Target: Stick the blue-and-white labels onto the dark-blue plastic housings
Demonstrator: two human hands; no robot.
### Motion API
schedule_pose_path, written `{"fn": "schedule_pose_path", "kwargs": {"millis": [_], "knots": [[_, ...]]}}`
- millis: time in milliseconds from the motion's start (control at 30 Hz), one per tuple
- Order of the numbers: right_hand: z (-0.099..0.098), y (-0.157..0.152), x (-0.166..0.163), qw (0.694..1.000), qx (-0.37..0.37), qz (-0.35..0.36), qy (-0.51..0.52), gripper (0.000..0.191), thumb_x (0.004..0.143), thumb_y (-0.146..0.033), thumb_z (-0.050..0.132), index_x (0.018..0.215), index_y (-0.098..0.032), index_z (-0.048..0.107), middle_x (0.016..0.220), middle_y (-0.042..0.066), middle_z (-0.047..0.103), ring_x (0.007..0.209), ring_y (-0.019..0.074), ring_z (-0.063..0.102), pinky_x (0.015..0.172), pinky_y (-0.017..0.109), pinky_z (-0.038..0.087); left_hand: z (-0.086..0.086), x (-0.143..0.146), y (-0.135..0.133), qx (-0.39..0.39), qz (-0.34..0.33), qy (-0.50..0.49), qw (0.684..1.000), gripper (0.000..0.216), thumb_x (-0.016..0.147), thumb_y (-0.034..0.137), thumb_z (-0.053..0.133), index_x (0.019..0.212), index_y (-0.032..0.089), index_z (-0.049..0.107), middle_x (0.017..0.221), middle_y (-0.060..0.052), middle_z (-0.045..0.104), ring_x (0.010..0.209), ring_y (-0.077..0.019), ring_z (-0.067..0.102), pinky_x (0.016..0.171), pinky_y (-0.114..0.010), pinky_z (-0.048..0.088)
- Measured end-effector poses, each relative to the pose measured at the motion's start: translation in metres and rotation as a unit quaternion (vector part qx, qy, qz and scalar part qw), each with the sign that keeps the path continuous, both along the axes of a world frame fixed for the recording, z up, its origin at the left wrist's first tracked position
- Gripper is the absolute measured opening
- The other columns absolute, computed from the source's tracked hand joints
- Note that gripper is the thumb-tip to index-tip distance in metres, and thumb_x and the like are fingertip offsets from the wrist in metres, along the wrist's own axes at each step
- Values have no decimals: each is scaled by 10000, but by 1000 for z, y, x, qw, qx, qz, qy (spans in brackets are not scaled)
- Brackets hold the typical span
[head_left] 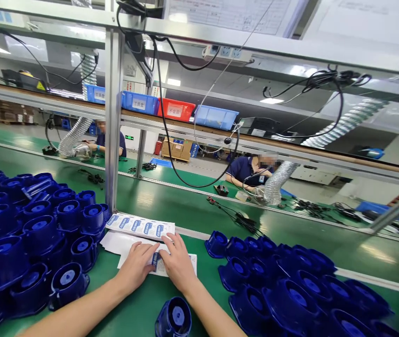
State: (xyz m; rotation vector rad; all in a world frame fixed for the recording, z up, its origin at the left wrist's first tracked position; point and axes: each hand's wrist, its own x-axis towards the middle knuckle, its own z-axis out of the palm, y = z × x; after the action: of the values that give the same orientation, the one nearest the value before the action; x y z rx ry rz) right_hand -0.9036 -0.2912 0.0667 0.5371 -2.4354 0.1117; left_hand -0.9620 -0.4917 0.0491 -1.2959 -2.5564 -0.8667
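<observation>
Head view, green desk [199, 220].

- My left hand [136, 267] lies knuckles-up on a white label sheet [191, 263]. Its fingers [150, 252] curl down onto a blue label [155, 263] on that sheet. I cannot tell whether they have pinched the label or only touch it.
- My right hand [178, 266] lies just beside the left, thumbs almost meeting over the blue label. Its fingers [174, 242] are spread flat and press on the sheet, gripping nothing.
- The label sheet lies flat on the desk under both sets of fingers; only its right edge shows past my right hand.
- Just beyond my fingertips is a label strip [139, 227] with a row of blue labels, tilted a little. Blank backing sheets [113, 241] lie under its left end.
- Left of my left fingers, a heap of blue plastic housings [38, 234].
- Right of my right fingers, a second heap of housings [290, 290].
- One single housing [174, 319] stands between my forearms, nearer to me than the fingers.
- Far beyond, across the belt, a person in a dark shirt [246, 171] works beside a ribbed hose [276, 185]
</observation>
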Motion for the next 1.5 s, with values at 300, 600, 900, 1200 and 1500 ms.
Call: {"fn": "schedule_pose_path", "kwargs": {"millis": [300,600,900,1200,1500], "knots": [[-12,8,0,999,1,-36,28,227,910,-249,755,1124,-181,723,1367,168,636,1350,368,497,1119,632,504,-35,-22,-4,71,-8,-15,997,799,967,25,362,1658,417,272,1218,-58,765,1107,-232,725,995,-436,604],[-15,0,1,997,53,-10,52,84,984,-261,670,1027,-232,736,1391,77,644,1356,305,490,1183,576,458,-29,-24,-8,127,-17,-2,992,573,1043,202,411,1581,394,457,1122,-15,800,1033,-185,775,911,-287,638],[-10,0,9,995,50,8,85,244,1013,-284,634,1233,-189,679,1334,106,704,1305,296,542,1161,560,488,-17,-21,-5,191,29,-105,976,435,1006,374,499,1410,303,644,1143,-38,810,1025,-211,782,975,-357,629],[-12,0,11,993,25,39,110,200,971,-201,672,1169,-202,704,1276,118,707,1258,313,576,1125,596,513,5,-14,-3,251,45,-270,928,519,880,347,576,1371,191,647,1061,-71,684,785,-176,696,831,-368,580],[-10,0,12,996,31,47,71,276,978,-267,684,1246,-203,679,1322,128,678,1304,333,545,1159,620,475,10,-12,-3,239,6,-268,933,463,897,280,557,1341,214,667,1039,-52,639,757,-155,671,779,-335,548]]}}
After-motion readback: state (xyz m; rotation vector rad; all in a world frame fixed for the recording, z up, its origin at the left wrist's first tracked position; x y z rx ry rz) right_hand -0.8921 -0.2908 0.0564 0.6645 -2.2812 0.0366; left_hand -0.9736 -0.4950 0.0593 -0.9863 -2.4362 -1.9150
